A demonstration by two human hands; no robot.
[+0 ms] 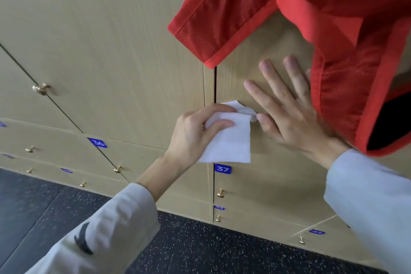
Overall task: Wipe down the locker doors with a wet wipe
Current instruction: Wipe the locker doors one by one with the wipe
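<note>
The locker doors point(124, 55) look like pale matt wood laminate with shiny brass-coloured metal knobs point(41, 89). The wipe point(229, 140) is soft white cloth-like paper. At 1 o'clock hangs red mesh fabric point(322, 6). The floor point(200, 249) is dark, speckled.

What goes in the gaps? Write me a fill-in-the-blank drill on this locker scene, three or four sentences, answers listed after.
1. The left hand holds a white ____ against the locker door.
2. The right hand lies on that door with its fingers ____.
3. The blue number plate just below the wipe reads ____.
4. The fabric bag hanging over the right wrist is ____ in colour.

Missing words: wipe; straight; 37; red
</note>
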